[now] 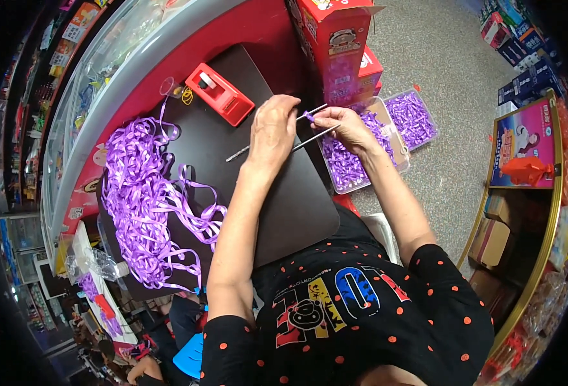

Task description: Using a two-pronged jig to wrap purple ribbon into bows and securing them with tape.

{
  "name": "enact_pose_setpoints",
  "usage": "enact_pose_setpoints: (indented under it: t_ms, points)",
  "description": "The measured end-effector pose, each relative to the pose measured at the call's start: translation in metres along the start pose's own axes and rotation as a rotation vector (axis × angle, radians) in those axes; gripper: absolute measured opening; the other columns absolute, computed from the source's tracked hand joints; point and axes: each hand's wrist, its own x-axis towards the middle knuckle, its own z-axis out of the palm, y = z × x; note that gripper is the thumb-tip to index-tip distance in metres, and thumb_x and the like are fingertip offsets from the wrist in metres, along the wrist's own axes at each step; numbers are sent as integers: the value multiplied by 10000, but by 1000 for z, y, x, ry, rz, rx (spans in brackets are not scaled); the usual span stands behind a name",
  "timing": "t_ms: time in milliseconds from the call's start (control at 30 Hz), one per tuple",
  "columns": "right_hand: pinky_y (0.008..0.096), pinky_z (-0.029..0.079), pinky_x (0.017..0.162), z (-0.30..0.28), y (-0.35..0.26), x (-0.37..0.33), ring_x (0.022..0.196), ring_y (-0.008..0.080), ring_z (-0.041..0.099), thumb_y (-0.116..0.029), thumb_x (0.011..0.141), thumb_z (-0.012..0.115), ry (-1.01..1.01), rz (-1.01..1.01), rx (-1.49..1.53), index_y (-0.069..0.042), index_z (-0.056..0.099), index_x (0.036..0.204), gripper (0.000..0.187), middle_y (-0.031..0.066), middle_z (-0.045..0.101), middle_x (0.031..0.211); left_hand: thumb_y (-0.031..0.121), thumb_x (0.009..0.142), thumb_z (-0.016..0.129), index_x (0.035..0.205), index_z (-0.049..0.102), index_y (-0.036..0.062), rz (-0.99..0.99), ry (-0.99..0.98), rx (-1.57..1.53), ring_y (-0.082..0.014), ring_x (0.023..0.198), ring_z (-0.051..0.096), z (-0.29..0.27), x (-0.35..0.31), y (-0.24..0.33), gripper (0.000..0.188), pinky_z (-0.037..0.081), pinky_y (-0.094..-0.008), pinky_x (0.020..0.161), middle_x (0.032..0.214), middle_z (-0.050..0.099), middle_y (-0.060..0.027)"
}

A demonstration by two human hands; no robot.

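Note:
My left hand (272, 128) is closed around a thin metal rod (237, 154), whose patterned end sticks out by the wrist. That rod's other end reaches past the fingers toward my right hand. A second thin metal rod (306, 143) runs nearly parallel, from beside the left hand to under the right hand. Between the hands a small piece of purple ribbon (308, 116) sits at the upper rod. My right hand (347, 127) pinches this ribbon at the fingertips. Whether the rods join is hidden by the left hand.
A big heap of purple ribbon (142, 199) covers the left of the dark table (297, 212). A red tape dispenser (221, 94) stands at its far side. Clear boxes of small purple ribbon pieces (345, 164) (412, 119) sit right, beside a tall red carton (342, 51).

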Motion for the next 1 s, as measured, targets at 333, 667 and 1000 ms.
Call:
enact_pose_setpoints:
  t_ms: [333, 667, 1000]
  points:
    - [265, 495, 827, 13, -4, -10, 903, 133, 638, -146, 860, 658, -43, -124, 79, 13, 634, 1052, 250, 94, 657, 1012, 163, 817, 630, 867, 709, 18, -208, -9, -104, -285, 1002, 590, 18, -13, -2, 172, 396, -407, 946, 1009, 658, -123]
    - [282, 489, 781, -8, 11, 23, 892, 102, 603, -180, 867, 648, -160, -294, -427, -9, 650, 1080, 273, 47, 664, 995, 198, 832, 620, 875, 719, 49, -220, -16, -97, -259, 1043, 570, 21, -14, 0, 184, 372, -400, 967, 1037, 656, -81]
    - [306, 515, 644, -12, 39, 4, 676, 161, 661, -213, 755, 682, 70, -335, -808, -18, 654, 951, 277, 118, 675, 740, 220, 848, 609, 913, 714, 45, -200, -25, -44, -240, 1029, 587, 19, -16, -5, 214, 404, -365, 944, 1046, 663, -72]
